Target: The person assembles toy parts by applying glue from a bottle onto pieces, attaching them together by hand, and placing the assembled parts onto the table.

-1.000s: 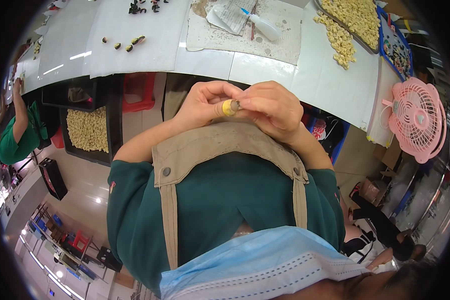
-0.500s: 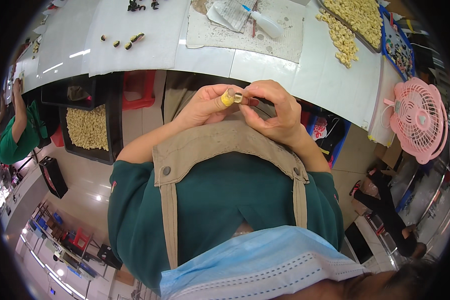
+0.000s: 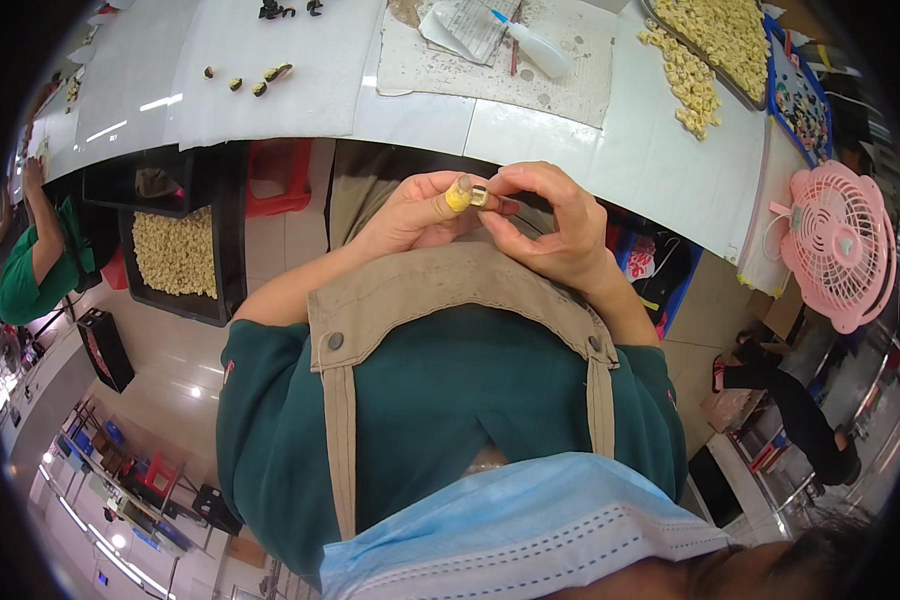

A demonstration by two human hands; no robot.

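Note:
My left hand (image 3: 410,215) pinches a small yellow cylindrical piece (image 3: 457,194) between thumb and fingertips, held up in front of my chest. My right hand (image 3: 550,225) meets it from the right, its fingertips closed on a small metallic ring-like part (image 3: 479,195) that touches the end of the yellow piece. Both hands hover just below the edge of the white table (image 3: 420,120). I wear a green top and a tan apron.
On the table lie a grey mat (image 3: 580,85), a white squeeze bottle (image 3: 535,50), a tray of yellow pieces (image 3: 720,30), a loose yellow pile (image 3: 685,85) and small dark bits (image 3: 255,80). A black tray of yellow pieces (image 3: 175,250), a red stool (image 3: 275,180), a pink fan (image 3: 840,245) and a person in green (image 3: 30,270) are around.
Both hands have risen slightly toward the table edge, and the metallic part now shows more clearly against the yellow piece.

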